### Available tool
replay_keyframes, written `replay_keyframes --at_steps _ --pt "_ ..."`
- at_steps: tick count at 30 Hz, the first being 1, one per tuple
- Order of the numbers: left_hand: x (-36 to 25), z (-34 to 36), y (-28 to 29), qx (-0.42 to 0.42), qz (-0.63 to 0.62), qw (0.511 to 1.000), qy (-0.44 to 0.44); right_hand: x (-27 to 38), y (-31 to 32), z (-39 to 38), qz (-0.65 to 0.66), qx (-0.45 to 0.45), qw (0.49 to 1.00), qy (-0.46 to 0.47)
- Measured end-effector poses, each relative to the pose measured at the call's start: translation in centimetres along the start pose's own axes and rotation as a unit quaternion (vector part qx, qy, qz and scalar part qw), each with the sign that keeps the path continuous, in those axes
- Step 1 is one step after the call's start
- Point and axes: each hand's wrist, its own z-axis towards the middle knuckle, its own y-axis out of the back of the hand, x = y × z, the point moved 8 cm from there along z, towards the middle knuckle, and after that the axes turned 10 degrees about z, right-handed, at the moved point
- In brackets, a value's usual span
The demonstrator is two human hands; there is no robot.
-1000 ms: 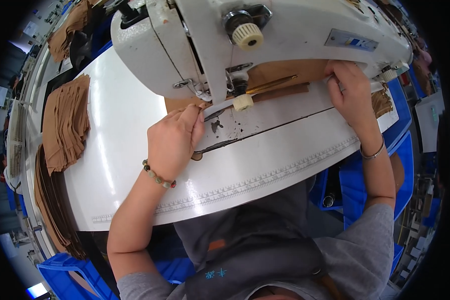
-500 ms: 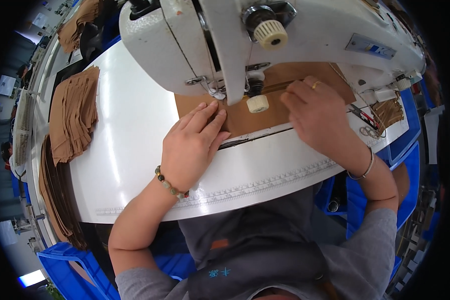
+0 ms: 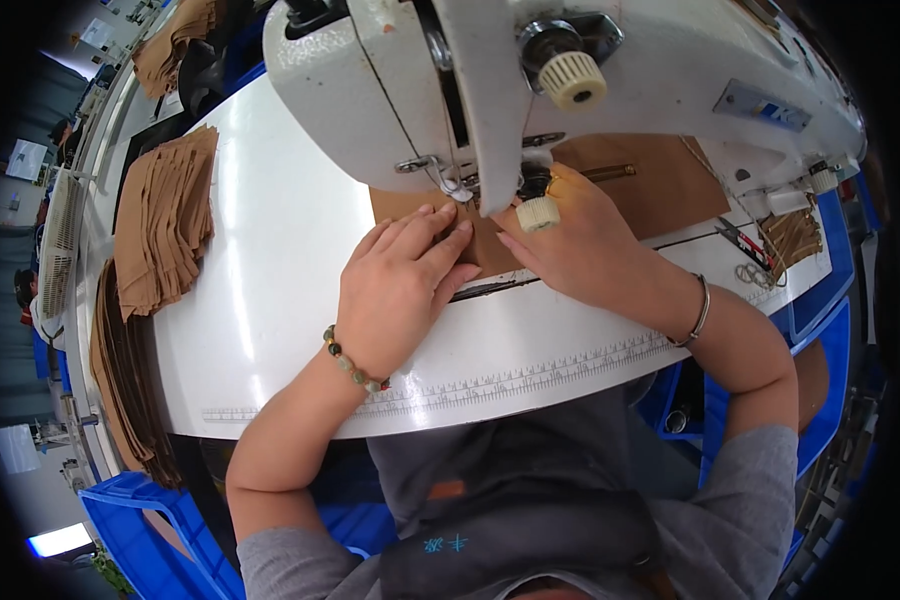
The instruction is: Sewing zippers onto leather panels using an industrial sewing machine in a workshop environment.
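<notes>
A brown fabric piece (image 3: 670,190) lies flat on the white machine table, under the head of the sewing machine (image 3: 650,80). A narrow dark strip with gold-coloured edges (image 3: 610,172), like a zipper, runs along it. My left hand (image 3: 395,270) rests on the fabric's left part, fingers stretched and lying flat, tips close to the presser foot (image 3: 457,188). From the right, my right hand (image 3: 580,240) reaches onto the fabric just beside the needle area. Its thumb shows on the cloth, while a cream knob (image 3: 538,214) and the machine hide most of its fingers.
Brown cut pieces lie in a stack (image 3: 165,225) on the left, with more hanging over the table edge (image 3: 120,380). Red-handled snips (image 3: 745,243) and small brown strips (image 3: 792,235) are at right. A printed ruler (image 3: 450,393) lines the front. Blue bins (image 3: 160,520) stand below.
My right hand has moved left along the fabric, from the strip to beside the needle area, uncovering the strip's right end. My left hand stays on the fabric. The whole view has shifted slightly.
</notes>
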Motion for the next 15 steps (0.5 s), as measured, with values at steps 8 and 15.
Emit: replay_keyframes --at_steps 8,15 --pt "0.24 0.08 -0.33 0.005 -0.001 1.0 0.005 -0.15 -0.02 -0.03 0.01 -0.025 1.0 0.002" --pt "0.37 0.32 -0.1 -0.008 0.0 1.0 0.007 -0.28 -0.21 -0.04 0.012 -0.034 0.999 0.012"
